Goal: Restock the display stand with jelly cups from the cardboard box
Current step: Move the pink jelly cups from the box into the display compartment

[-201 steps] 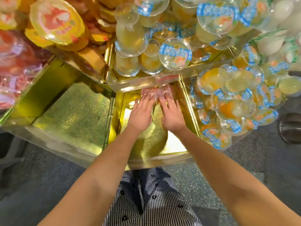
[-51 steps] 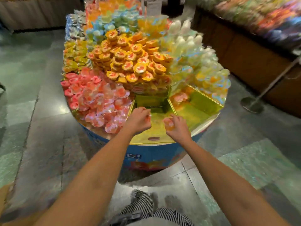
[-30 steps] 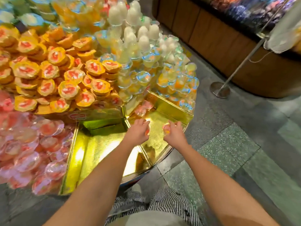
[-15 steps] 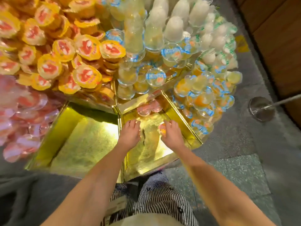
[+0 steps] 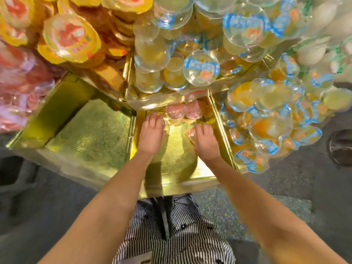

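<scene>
Both my hands reach into the middle gold compartment (image 5: 171, 159) of the display stand. My left hand (image 5: 152, 134) curls over a jelly cup, and only its clear rim (image 5: 166, 128) shows beside the fingers. A pink jelly cup (image 5: 191, 133) peeks out at the fingertips of my right hand (image 5: 206, 142), which grips it. Two more pink jelly cups (image 5: 182, 111) lie against the compartment's back wall, just ahead of my fingers. The cardboard box is out of view.
Left of my hands lies a wider gold compartment (image 5: 89, 134) with nothing in it. Yellow-lidded cups (image 5: 70, 37) and pink cups (image 5: 17, 73) pile up at the left. Clear blue-labelled cups (image 5: 201, 68) stack behind and fill the right section (image 5: 266, 121). A post base (image 5: 341, 147) stands on the floor at right.
I have leaned closer over the stand. Both hands have moved deeper into the middle compartment, toward the two pink cups at its back, each still holding a cup.
</scene>
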